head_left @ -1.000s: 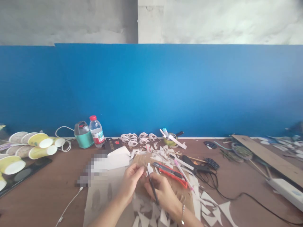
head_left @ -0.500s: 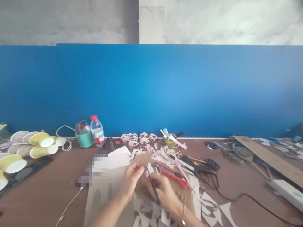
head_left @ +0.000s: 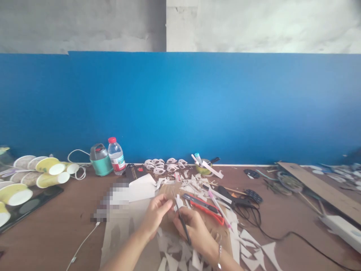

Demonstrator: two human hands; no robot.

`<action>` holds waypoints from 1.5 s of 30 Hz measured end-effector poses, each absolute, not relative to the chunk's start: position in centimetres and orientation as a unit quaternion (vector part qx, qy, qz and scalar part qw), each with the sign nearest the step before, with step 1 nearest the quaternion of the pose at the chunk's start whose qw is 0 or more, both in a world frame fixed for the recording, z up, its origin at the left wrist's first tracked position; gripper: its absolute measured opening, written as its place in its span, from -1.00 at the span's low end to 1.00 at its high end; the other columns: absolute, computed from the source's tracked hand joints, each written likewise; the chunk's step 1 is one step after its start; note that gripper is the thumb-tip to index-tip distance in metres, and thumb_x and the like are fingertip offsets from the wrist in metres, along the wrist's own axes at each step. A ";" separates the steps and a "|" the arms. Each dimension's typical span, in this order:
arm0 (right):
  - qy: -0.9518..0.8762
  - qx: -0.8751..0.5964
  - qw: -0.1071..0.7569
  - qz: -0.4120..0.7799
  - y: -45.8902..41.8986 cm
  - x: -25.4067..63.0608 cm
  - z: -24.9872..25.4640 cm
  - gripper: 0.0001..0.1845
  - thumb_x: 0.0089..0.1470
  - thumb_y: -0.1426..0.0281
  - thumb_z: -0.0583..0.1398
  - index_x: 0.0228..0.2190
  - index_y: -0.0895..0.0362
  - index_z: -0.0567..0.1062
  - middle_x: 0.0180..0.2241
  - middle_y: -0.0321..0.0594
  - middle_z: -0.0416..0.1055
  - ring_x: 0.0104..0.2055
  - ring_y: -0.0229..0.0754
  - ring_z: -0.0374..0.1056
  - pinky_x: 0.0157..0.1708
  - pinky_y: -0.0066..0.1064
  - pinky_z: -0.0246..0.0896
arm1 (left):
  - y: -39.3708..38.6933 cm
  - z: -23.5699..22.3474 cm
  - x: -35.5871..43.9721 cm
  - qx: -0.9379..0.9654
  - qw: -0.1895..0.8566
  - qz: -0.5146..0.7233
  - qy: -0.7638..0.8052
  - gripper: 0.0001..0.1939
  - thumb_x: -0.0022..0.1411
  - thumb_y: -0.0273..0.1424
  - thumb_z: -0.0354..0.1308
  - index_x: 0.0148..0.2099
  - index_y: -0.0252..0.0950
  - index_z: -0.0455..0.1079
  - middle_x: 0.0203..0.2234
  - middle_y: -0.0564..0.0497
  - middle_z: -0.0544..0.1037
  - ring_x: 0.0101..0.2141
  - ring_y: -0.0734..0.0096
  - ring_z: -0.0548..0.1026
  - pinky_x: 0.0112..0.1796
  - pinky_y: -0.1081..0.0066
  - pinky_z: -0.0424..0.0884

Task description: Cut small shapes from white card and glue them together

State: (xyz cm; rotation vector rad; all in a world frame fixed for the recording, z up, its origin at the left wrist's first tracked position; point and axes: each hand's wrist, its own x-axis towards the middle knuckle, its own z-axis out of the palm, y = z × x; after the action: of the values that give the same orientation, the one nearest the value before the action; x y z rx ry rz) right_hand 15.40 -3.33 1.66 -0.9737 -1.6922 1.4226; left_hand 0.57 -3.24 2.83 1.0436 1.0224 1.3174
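My right hand [head_left: 194, 226] is closed round a slim dark pointed tool [head_left: 184, 223], which slants up and left; its exact kind is unclear, perhaps a craft knife or tweezers. Just left of the tool's tip, my left hand [head_left: 156, 214] is pinched, thumb against fingers. Whatever lies in that pinch is too small or hidden to name. Both hands are close together above a brown board [head_left: 166, 222]. Beside the right hand lies a red-handled utility knife [head_left: 207, 209]. White paper scraps [head_left: 175, 248] are strewn below and around the hands.
Several white cut-out shapes [head_left: 165, 165] lie at the back, left of a green pot [head_left: 203, 168] with pens. A water bottle [head_left: 116, 156] and a teal container [head_left: 100, 163] stand back left, paper cups [head_left: 50, 165] farther left. A black cord [head_left: 282, 238] and power strip [head_left: 342, 233] are on the right.
The right hand and its tool have shifted very slightly left. The left hand keeps its pinch in nearly the same place.
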 end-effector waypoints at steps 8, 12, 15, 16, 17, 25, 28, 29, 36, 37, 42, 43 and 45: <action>-0.648 -0.377 0.359 0.556 -3.3 15.3 1.7 -0.81 -0.05 0.42 0.13 -0.63 0.15 0.26 -0.69 -0.44 0.07 -0.64 -0.41 -0.09 -0.65 -0.53 -0.19 | -3.1 3.0 0.2 0.445 0.555 0.550 0.437 -0.79 -0.01 -0.28 0.26 -0.46 -0.34 0.41 -0.58 0.06 0.43 -0.47 0.41 0.36 -0.35 0.46 0.24; -0.650 -0.387 0.347 0.555 -3.3 15.3 1.7 -0.81 -0.05 0.40 0.14 -0.63 0.15 0.27 -0.71 -0.44 0.07 -0.65 -0.41 -0.09 -0.66 -0.53 -0.20 | -3.1 3.1 0.2 0.435 0.557 0.553 0.441 -0.77 -0.04 -0.26 0.28 -0.47 -0.33 0.40 -0.59 0.07 0.41 -0.49 0.44 0.33 -0.37 0.47 0.23; -0.654 -0.391 0.354 0.543 -3.2 15.3 1.6 -0.83 -0.06 0.42 0.13 -0.63 0.15 0.29 -0.71 -0.44 0.09 -0.65 -0.41 -0.07 -0.65 -0.53 -0.19 | -3.1 3.1 0.3 0.419 0.553 0.565 0.447 -0.76 -0.04 -0.26 0.28 -0.48 -0.32 0.37 -0.61 0.11 0.37 -0.51 0.47 0.29 -0.40 0.49 0.20; -0.655 -0.390 0.355 0.541 -3.2 15.3 1.6 -0.83 -0.06 0.43 0.12 -0.63 0.15 0.29 -0.71 -0.44 0.09 -0.65 -0.41 -0.07 -0.65 -0.53 -0.18 | -3.1 3.1 0.4 0.417 0.550 0.569 0.447 -0.76 -0.04 -0.25 0.27 -0.50 -0.31 0.35 -0.62 0.12 0.35 -0.52 0.47 0.28 -0.41 0.50 0.20; -0.655 -0.389 0.354 0.542 -3.2 15.3 1.5 -0.84 -0.07 0.44 0.12 -0.63 0.15 0.30 -0.72 -0.45 0.08 -0.65 -0.41 -0.06 -0.65 -0.53 -0.18 | -3.2 3.1 0.5 0.417 0.548 0.572 0.446 -0.75 -0.03 -0.24 0.27 -0.51 -0.31 0.34 -0.62 0.13 0.35 -0.52 0.47 0.28 -0.42 0.49 0.19; -0.657 -0.389 0.358 0.537 -3.2 15.4 1.2 -0.87 -0.07 0.42 0.15 -0.59 0.16 0.32 -0.70 -0.45 0.14 -0.64 -0.40 -0.01 -0.62 -0.53 -0.12 | -3.5 3.3 0.8 0.461 0.523 0.542 0.469 -0.75 0.01 -0.24 0.22 -0.54 -0.29 0.33 -0.63 0.09 0.40 -0.49 0.41 0.34 -0.38 0.47 0.23; -0.655 -0.380 0.363 0.544 -3.2 15.3 1.2 -0.86 -0.04 0.40 0.14 -0.57 0.17 0.33 -0.68 -0.44 0.13 -0.62 -0.40 -0.03 -0.62 -0.53 -0.13 | -3.6 3.5 0.7 0.472 0.521 0.532 0.472 -0.74 0.00 -0.21 0.22 -0.53 -0.29 0.34 -0.63 0.09 0.40 -0.49 0.40 0.35 -0.38 0.47 0.24; -0.653 -0.376 0.364 0.548 -3.2 15.3 1.2 -0.84 -0.03 0.39 0.13 -0.58 0.17 0.32 -0.67 -0.44 0.12 -0.61 -0.40 -0.04 -0.62 -0.53 -0.14 | -3.6 3.6 0.6 0.474 0.521 0.531 0.471 -0.73 0.00 -0.20 0.22 -0.53 -0.29 0.34 -0.63 0.09 0.40 -0.49 0.40 0.35 -0.38 0.47 0.24; -0.649 -0.368 0.379 0.547 -3.2 15.2 1.4 -0.78 -0.03 0.33 0.15 -0.61 0.16 0.29 -0.67 -0.44 0.07 -0.61 -0.40 -0.09 -0.63 -0.53 -0.19 | -3.4 3.5 0.5 0.469 0.518 0.535 0.474 -0.75 0.00 -0.22 0.23 -0.53 -0.29 0.36 -0.63 0.09 0.40 -0.49 0.39 0.35 -0.35 0.46 0.24; -0.648 -0.369 0.377 0.549 -3.2 15.2 1.4 -0.78 -0.03 0.34 0.15 -0.61 0.16 0.28 -0.67 -0.44 0.07 -0.61 -0.40 -0.09 -0.63 -0.52 -0.19 | -3.4 3.5 0.5 0.465 0.520 0.538 0.474 -0.76 -0.01 -0.23 0.23 -0.52 -0.29 0.36 -0.62 0.09 0.40 -0.48 0.39 0.35 -0.35 0.46 0.24; -0.650 -0.376 0.369 0.548 -3.1 15.2 1.3 -0.82 -0.03 0.40 0.12 -0.61 0.16 0.29 -0.69 -0.44 0.08 -0.65 -0.42 -0.10 -0.65 -0.53 -0.21 | -3.3 3.1 0.5 0.443 0.534 0.552 0.462 -0.78 0.00 -0.26 0.24 -0.51 -0.30 0.37 -0.62 0.10 0.40 -0.48 0.42 0.35 -0.35 0.47 0.24; -0.650 -0.376 0.368 0.548 -3.1 15.2 1.2 -0.83 -0.03 0.40 0.11 -0.60 0.16 0.29 -0.69 -0.44 0.08 -0.65 -0.42 -0.10 -0.66 -0.53 -0.21 | -3.3 3.1 0.5 0.437 0.539 0.555 0.459 -0.78 0.00 -0.26 0.25 -0.51 -0.30 0.37 -0.62 0.10 0.40 -0.49 0.43 0.34 -0.35 0.47 0.24; -0.653 -0.380 0.367 0.543 -3.0 15.2 1.0 -0.83 -0.02 0.41 0.10 -0.60 0.16 0.29 -0.70 -0.44 0.08 -0.65 -0.42 -0.10 -0.66 -0.53 -0.21 | -3.3 3.0 0.5 0.425 0.552 0.560 0.448 -0.79 -0.01 -0.29 0.26 -0.50 -0.31 0.37 -0.61 0.11 0.39 -0.49 0.45 0.33 -0.36 0.48 0.23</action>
State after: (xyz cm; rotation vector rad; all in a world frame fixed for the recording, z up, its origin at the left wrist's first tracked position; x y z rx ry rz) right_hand 15.24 -3.00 1.02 -0.9769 -1.6763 1.3946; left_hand 0.50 -3.29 2.99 1.0044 1.0601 1.3256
